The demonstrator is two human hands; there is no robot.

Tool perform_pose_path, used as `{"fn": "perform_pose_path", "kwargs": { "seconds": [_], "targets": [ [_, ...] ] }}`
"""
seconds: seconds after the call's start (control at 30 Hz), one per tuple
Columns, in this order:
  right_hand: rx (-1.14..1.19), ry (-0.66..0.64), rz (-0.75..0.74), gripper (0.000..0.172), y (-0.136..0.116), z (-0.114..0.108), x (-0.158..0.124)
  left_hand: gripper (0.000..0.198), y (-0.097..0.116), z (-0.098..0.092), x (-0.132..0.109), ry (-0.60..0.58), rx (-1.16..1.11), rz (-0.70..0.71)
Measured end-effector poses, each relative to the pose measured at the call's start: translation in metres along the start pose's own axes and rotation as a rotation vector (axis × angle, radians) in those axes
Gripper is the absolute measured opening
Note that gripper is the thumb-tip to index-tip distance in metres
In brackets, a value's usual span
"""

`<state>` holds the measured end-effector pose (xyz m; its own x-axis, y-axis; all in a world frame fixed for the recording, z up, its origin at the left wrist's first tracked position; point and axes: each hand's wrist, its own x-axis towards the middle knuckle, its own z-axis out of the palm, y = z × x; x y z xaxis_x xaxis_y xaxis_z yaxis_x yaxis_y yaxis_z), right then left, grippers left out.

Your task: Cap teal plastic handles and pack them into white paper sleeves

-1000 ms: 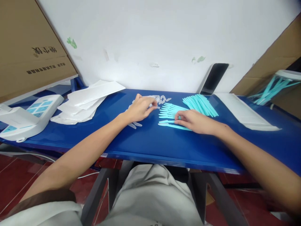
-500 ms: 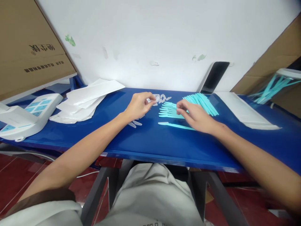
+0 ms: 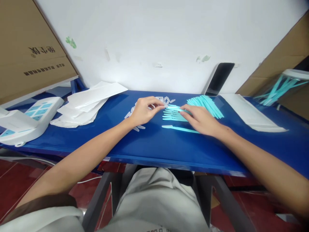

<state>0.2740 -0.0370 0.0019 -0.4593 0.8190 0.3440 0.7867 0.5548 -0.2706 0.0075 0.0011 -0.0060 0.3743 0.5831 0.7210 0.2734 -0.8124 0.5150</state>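
Bare left hand (image 3: 142, 111) and right hand (image 3: 201, 119), forearms uncovered. Brown sleeve hem (image 3: 45, 203) over a white garment at lower left; light grey-beige trousers (image 3: 154, 199) below.

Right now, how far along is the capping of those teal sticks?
Done, apparently: a fanned row of teal sticks and one lone stick lie before the hands. In hand: the right hand holds a teal stick whose tip the left hand meets with a small clear piece, hard to make out. Left: a teal pile and loose clear caps behind.
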Motion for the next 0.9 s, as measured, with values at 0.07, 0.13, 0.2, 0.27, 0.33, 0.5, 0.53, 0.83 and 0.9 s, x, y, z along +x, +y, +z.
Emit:
{"fn": "perform_pose_path", "kwargs": {
  "seconds": [0.07,0.13,0.2,0.27,0.33,0.5,0.53,0.83,0.9],
  "targets": [
    [-0.013,-0.006,0.005,0.037,0.0,0.0,0.0,0.023,-0.001,0.001,0.0,0.032,-0.01,-0.025],
    [-0.014,-0.001,0.002,0.037,-0.001,-0.001,0.0,0.026,0.0,0.001,0.001,0.049,-0.035,-0.067],
    [-0.006,0.007,-0.007,0.037,-0.001,-0.001,0.0,0.03,0.0,0.001,0.001,0.038,-0.061,-0.111],
    [0.004,0.023,-0.02,0.037,-0.001,-0.002,0.0,0.03,0.001,0.001,0.001,0.001,-0.08,-0.141],
    [0.011,0.037,-0.035,0.037,-0.001,-0.002,0.0,0.029,0.002,0.001,0.0,-0.03,-0.091,-0.146],
    [0.005,0.059,-0.082,0.034,-0.008,0.001,0.0,0.025,0.006,0.009,-0.001,-0.091,-0.12,-0.13],
    [0.007,0.055,-0.101,0.034,-0.012,0.002,0.0,0.024,0.008,0.012,0.0,-0.099,-0.132,-0.121],
    [0.011,0.043,-0.19,0.035,-0.016,0.003,0.0,0.037,0.006,0.002,0.008,-0.135,0.243,0.05],
    [0.005,0.001,-0.189,0.033,-0.011,0.002,-0.003,0.054,-0.002,-0.009,0.009,-0.129,0.385,0.022]
  ]
}}
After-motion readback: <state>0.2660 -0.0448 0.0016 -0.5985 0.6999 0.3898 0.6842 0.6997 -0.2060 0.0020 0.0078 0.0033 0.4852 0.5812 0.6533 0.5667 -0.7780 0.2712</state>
